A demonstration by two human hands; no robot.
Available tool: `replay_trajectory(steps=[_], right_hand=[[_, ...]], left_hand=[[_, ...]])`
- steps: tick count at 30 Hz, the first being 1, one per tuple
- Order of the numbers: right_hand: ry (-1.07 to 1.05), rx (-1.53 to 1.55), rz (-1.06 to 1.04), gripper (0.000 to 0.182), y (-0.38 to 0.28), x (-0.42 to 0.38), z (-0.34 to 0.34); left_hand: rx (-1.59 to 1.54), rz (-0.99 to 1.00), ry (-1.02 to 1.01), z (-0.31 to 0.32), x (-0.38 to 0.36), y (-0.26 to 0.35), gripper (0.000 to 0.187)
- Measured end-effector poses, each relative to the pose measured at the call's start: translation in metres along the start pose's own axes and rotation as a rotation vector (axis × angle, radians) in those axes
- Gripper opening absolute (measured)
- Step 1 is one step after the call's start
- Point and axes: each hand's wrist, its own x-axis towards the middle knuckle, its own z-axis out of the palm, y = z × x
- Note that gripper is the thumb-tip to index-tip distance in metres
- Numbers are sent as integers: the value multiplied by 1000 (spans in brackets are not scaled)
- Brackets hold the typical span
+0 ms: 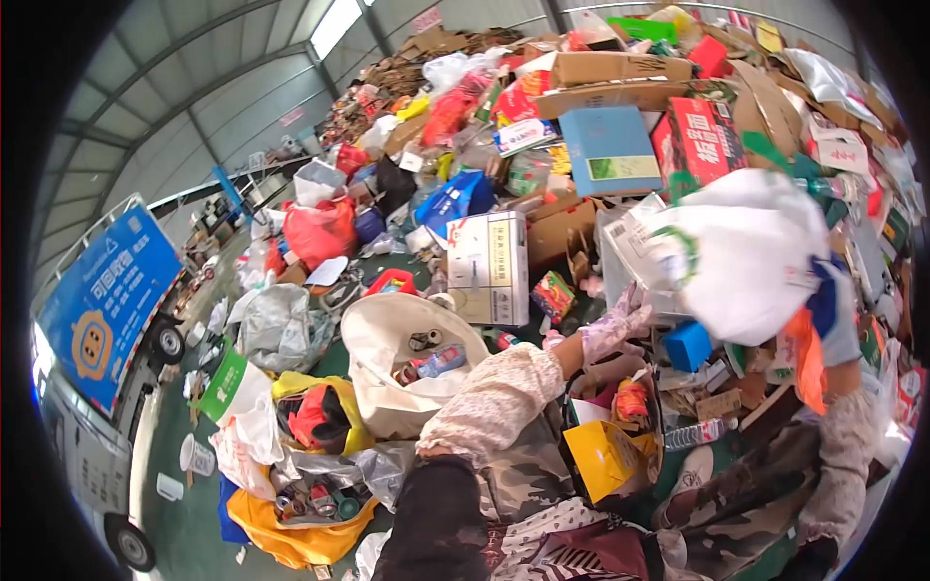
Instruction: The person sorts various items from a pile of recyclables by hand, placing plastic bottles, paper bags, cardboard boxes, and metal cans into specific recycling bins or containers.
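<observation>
My right hand [841, 315], in a white and blue glove, grips a bulging white plastic bag [746, 257] with green print and lifts it in front of the pile. A strip of orange plastic [808, 358] hangs below the bag beside that hand. My left hand [618, 327] wears a thin pale pink glove. It reaches forward with fingers stretched out, close to a white box [635, 242], and nothing shows in it. A blue box [687, 346] lies between my hands, and a colourful packet [553, 296] is left of my left hand.
A large heap of mixed waste with cardboard [620, 68] rises ahead. Near me stand a white sack [373, 339] holding cans and bottles, a yellow bag [354, 407], an orange bag [291, 542] and a yellow carton [605, 460]. A truck with a blue panel [111, 290] is at left.
</observation>
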Motion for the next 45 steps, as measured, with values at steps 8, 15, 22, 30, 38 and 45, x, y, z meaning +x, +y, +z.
replay_trajectory(steps=[8, 15, 22, 30, 38, 45], right_hand=[[-311, -30, 361, 63, 194, -39, 156], [-487, -247, 323, 28, 237, -73, 186], [-344, 17, 431, 45, 132, -90, 167], [-418, -1439, 529, 93, 192, -184, 116], [-251, -1402, 460, 37, 185, -160, 109], [-88, -1245, 11, 19, 227, -159, 79]], left_hand=[[-158, 5, -4, -22, 9, -6, 70], [-358, -56, -25, -39, 18, -53, 44], [-84, 283, 309, -39, 16, 15, 50], [660, 624, 1015, 5, -57, 27, 59], [612, 558, 396, 76, -102, -109, 47], [630, 300, 501, 103, -103, -201, 69]])
